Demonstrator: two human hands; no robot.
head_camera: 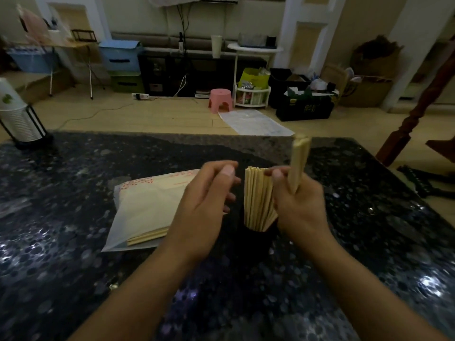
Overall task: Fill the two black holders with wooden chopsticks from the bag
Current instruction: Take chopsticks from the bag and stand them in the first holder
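Centrally, holder: a black holder (pixel 258 238) stands on the table between the two hands, packed with upright chopsticks (pixel 258 198); only this one holder can be made out.
Right hand: the right hand (pixel 299 205) grips a small bundle (pixel 299 163) of chopsticks that rises above the holder's right edge, thumb curled toward the packed sticks.
Left hand: the left hand (pixel 209 207) hovers just left of the holder, fingers loosely curled with the thumb near the forefinger; whether it pinches anything cannot be told.
Bag: a bag (pixel 147 210) lies flat to the left, partly under the left hand, with stick ends showing at its near edge.
Materials: sticks are pale wood, slim and square-cut at the tips; the bag is thin, translucent white with red print on its far part; the holder is dark and round.
Table: the table (pixel 73 242) is dark, glossy stone flecked with pale spots.
Far left: a stack of cups (pixel 14 114) in a black wire stand.
Room: dim, with a pink stool (pixel 220 99), blue bins (pixel 120 55), a white side table (pixel 254 48) and clutter on a wooden floor.
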